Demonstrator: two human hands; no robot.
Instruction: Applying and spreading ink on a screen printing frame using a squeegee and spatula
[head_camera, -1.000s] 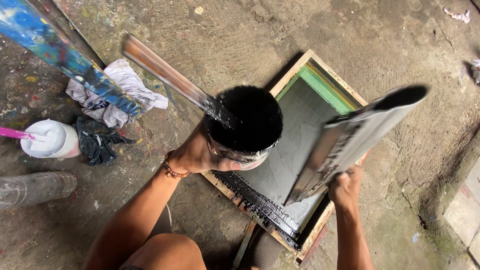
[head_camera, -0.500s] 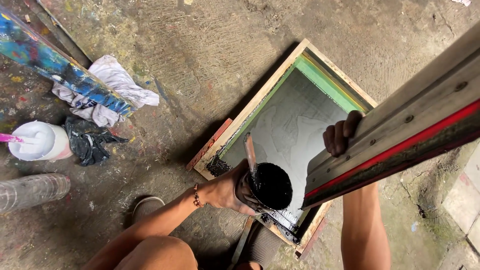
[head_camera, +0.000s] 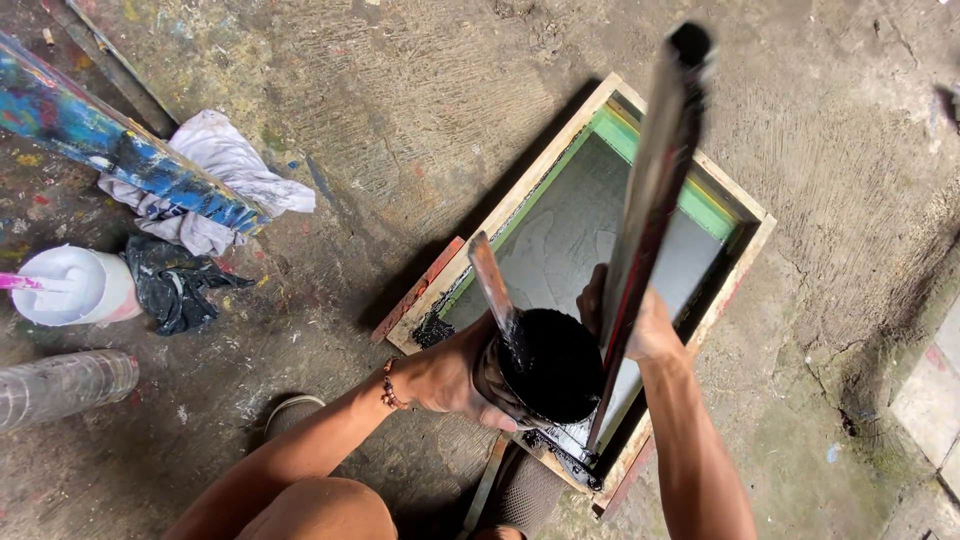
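Observation:
My left hand (head_camera: 450, 375) grips a cup of black ink (head_camera: 545, 365), tilted over the near end of a wooden screen-printing frame (head_camera: 500, 215) that lies on the concrete floor. A flat stick (head_camera: 490, 280) stands in the cup. My right hand (head_camera: 640, 325) holds a long squeegee (head_camera: 650, 200), blade end down on the mesh beside the cup. Black ink (head_camera: 560, 450) is pooled along the frame's near inner edge.
A paint-stained blue board (head_camera: 120, 155) lies over white rags (head_camera: 215, 175) at the left. A dark cloth (head_camera: 175, 280), a white tub (head_camera: 70, 285) and a clear plastic bottle (head_camera: 60, 385) sit near the left edge. My sandalled foot (head_camera: 290, 410) is below.
The cup has dropped from high above the frame to its near end. The squeegee has swung from lying across the view to standing nearly upright, its lower end on the mesh.

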